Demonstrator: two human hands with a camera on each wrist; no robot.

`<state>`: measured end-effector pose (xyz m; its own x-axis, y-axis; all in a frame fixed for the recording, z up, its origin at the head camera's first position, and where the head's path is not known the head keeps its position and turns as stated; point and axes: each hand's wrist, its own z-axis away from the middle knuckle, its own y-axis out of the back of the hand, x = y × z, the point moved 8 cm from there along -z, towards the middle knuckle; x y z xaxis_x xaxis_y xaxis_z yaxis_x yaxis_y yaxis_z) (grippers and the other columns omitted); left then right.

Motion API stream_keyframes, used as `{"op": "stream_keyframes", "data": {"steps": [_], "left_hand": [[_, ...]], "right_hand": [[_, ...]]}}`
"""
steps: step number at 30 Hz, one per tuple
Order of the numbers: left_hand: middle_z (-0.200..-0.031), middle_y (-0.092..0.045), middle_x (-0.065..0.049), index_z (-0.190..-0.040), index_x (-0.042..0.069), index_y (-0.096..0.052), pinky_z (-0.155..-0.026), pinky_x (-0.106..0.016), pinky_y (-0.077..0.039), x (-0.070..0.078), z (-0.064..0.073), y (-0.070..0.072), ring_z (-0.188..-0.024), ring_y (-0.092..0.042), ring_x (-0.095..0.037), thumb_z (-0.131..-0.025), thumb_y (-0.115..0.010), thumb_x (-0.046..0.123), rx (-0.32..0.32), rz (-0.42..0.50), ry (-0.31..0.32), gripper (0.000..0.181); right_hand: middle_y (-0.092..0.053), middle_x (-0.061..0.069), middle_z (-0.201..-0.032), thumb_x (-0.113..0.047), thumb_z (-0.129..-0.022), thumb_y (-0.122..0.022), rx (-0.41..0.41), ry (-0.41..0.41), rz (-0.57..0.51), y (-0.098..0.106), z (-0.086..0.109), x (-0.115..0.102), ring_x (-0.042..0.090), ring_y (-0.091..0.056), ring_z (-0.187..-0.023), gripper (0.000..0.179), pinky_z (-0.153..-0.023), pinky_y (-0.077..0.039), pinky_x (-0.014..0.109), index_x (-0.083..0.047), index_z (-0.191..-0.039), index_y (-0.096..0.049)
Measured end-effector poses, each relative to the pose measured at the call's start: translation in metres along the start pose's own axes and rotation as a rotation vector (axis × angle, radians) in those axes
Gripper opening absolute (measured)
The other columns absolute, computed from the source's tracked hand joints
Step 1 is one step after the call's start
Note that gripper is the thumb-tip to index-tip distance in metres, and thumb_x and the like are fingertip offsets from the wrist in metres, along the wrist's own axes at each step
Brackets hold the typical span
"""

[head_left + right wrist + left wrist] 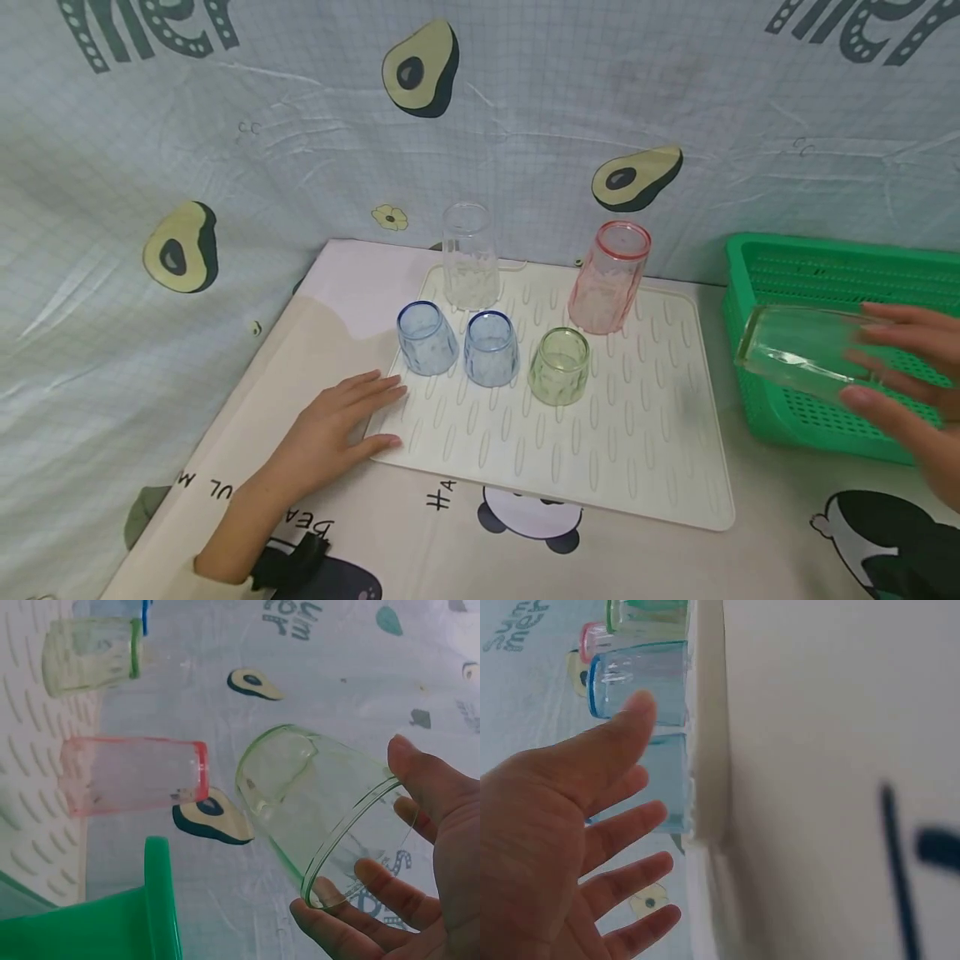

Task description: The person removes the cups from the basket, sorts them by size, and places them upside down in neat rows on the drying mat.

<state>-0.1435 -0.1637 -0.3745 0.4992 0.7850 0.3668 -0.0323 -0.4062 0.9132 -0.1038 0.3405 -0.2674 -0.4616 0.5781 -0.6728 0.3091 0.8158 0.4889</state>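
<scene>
Above the green basket, my right hand [926, 387] grips a tall, faintly green drinking glass [798, 346] near its rim. The glass [315, 802] is tilted on its side, its base pointing left. My left hand [322, 446] lies at the left edge of a white ribbed drying mat [637, 475], fingers spread and holding nothing. On the mat stand two short blue glasses [427, 342], a short green glass [559, 371], a tall pink glass [609, 283] and a tall clear glass [470, 262]. The left blue glass is closest to my left hand.
A green plastic basket [772, 421] with perforated walls stands right of the mat, partly behind the held glass and right hand. Behind everything hangs a pale cloth [525, 167] with avocado prints. A printed cloth [420, 550] covers the table.
</scene>
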Motion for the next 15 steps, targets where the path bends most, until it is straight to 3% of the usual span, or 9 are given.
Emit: {"op": "stream_keyframes", "data": {"steps": [3, 7, 10, 15], "left_hand": [[-0.136, -0.055, -0.002, -0.131, 0.015, -0.061, -0.101, -0.049, -0.039, 0.011, -0.002, 0.009, -0.129, -0.044, -0.027, -0.076, -0.081, 0.031, 0.080, 0.033, -0.044, 0.061], [-0.134, -0.055, 0.001, -0.131, 0.015, -0.061, -0.102, -0.031, -0.040, 0.031, -0.005, 0.022, -0.126, -0.048, -0.021, -0.073, -0.083, 0.023, 0.163, 0.177, -0.129, 0.062], [-0.134, -0.055, 0.001, -0.131, 0.013, -0.060, -0.103, -0.022, -0.037, 0.047, -0.011, 0.028, -0.125, -0.049, -0.019, -0.074, -0.083, 0.019, 0.182, 0.283, -0.189, 0.062], [-0.133, -0.056, -0.002, -0.131, 0.012, -0.059, -0.101, -0.026, -0.040, 0.067, -0.020, 0.034, -0.124, -0.050, -0.019, -0.077, -0.081, 0.020, 0.193, 0.380, -0.252, 0.059]], "right_hand": [[-0.047, 0.010, -0.139, 0.020, -0.079, -0.065, -0.010, 0.046, -0.039, -0.009, 0.000, -0.009, 0.003, -0.057, -0.108, 0.046, -0.084, -0.042, 0.007, 0.014, -0.124, -0.054], [-0.046, 0.012, -0.138, 0.005, -0.083, -0.070, -0.030, 0.088, -0.139, -0.018, -0.001, -0.021, 0.009, -0.055, -0.113, 0.045, -0.087, -0.043, 0.010, 0.016, -0.122, -0.052], [-0.046, 0.015, -0.136, -0.007, -0.083, -0.074, -0.052, 0.133, -0.236, -0.025, -0.003, -0.032, 0.014, -0.053, -0.117, 0.051, -0.089, -0.044, 0.013, 0.018, -0.121, -0.052], [-0.047, 0.021, -0.133, -0.004, -0.078, -0.077, -0.096, 0.175, -0.488, -0.037, -0.005, -0.045, 0.022, -0.054, -0.117, 0.052, -0.091, -0.045, 0.017, 0.019, -0.118, -0.053]]}}
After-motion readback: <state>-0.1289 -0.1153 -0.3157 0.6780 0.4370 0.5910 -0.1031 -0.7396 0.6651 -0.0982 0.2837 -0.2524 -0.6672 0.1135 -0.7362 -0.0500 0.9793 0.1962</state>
